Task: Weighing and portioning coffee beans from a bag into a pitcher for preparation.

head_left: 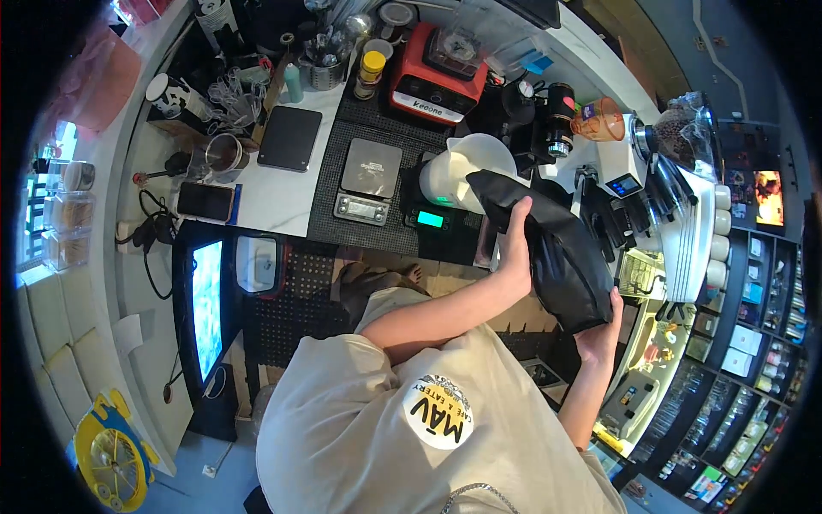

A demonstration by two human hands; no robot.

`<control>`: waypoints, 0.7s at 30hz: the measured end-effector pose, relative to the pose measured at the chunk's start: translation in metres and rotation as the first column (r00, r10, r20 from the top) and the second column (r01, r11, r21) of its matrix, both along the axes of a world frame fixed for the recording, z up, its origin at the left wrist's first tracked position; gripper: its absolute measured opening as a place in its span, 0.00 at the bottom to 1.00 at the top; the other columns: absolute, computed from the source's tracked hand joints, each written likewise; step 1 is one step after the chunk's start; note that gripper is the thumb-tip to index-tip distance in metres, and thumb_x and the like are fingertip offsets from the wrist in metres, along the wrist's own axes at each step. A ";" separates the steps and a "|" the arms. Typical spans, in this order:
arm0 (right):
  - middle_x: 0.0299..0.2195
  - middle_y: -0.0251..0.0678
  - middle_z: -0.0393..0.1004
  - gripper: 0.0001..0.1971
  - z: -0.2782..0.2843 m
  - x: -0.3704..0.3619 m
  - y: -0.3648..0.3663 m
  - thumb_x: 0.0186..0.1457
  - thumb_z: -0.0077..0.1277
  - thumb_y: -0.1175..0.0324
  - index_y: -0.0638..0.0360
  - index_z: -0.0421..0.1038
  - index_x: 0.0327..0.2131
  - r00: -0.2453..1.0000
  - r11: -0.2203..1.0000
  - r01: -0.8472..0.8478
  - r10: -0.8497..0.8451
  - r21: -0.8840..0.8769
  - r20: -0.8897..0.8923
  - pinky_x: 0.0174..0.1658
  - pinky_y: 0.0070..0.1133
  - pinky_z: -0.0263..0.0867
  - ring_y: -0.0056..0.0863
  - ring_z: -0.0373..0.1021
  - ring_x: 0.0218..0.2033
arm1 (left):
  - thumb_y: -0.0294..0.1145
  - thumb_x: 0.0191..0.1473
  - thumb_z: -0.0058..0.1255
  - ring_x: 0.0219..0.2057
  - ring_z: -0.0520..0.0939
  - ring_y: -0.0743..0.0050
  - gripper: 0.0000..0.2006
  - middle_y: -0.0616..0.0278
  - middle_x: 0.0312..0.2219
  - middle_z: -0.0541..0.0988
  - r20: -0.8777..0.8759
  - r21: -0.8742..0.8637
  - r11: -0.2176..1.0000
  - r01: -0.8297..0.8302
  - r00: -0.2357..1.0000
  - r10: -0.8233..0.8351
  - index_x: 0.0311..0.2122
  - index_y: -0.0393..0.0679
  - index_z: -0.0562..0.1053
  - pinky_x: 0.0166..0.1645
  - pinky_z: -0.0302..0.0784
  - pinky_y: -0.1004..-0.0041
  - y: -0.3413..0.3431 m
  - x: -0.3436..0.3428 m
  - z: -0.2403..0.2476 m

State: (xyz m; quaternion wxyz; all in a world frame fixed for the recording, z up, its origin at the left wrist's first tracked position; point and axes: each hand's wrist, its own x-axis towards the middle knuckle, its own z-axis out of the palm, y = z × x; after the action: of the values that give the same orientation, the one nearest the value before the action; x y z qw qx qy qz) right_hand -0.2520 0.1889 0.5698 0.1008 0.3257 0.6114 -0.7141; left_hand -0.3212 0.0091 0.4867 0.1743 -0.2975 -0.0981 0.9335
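Observation:
A glossy black bag (569, 265) is held tilted in both my hands, its narrow end low over a white pitcher (467, 163). My left hand (515, 247) grips it near that end, thumb along the side. Around the bag's wide lower end my right hand (601, 332) is closed, its fingers partly hidden behind the bag. The pitcher stands on a black scale (431, 220) with a lit green display. Whether anything comes out of the bag cannot be seen.
A silver scale (371, 176) and a flat black one (291, 139) lie to the left. Behind stands a red blender (437, 81). A coffee grinder (685, 137) and an orange cup (598, 120) are at the right. A phone (205, 201) rests on the left counter.

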 end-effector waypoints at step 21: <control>0.58 0.41 0.71 0.35 0.010 -0.003 -0.001 0.57 0.53 0.41 0.56 0.65 0.60 1.000 0.995 0.015 -0.013 0.094 -0.024 0.57 0.36 0.68 0.38 0.70 0.57 | 0.65 0.52 0.53 0.46 0.82 0.56 0.36 0.51 0.45 0.80 -0.087 0.038 0.999 -0.031 0.996 0.034 0.50 0.38 0.74 0.56 0.76 0.58 0.020 -0.005 -0.012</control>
State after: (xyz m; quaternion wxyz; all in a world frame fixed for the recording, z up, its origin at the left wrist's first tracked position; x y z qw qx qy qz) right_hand -0.2545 0.1881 0.5795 0.0733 0.3261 0.6432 -0.6889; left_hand -0.3264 0.0288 0.4747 0.1684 -0.2517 -0.1121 0.9464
